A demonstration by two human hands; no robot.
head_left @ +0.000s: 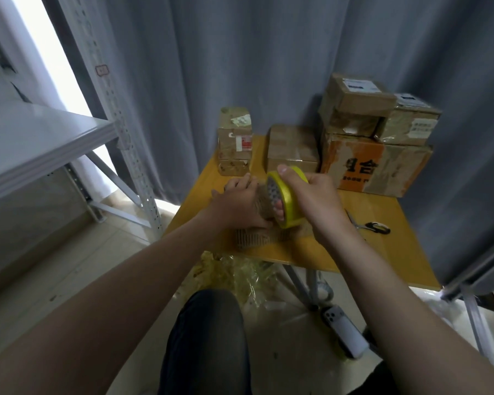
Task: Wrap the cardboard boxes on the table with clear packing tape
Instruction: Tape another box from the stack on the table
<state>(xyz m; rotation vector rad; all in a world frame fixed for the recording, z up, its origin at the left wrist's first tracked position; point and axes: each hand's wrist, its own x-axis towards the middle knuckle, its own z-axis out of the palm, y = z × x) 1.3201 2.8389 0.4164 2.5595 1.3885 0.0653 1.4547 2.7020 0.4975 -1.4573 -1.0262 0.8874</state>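
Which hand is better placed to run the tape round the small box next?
Right, probably: the right hand grips the tape roll right over the box, while the left hand rests on the box, steadying it.

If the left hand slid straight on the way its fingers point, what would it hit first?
Probably the two-box stack just ahead, though depth is unclear.

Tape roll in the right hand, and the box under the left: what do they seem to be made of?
The tape roll looks like glossy, yellow-tinted plastic film, going by the sheen on its wound band. The cardboard box is matte brown corrugated board, with ribbed fluting visible along its near edge.
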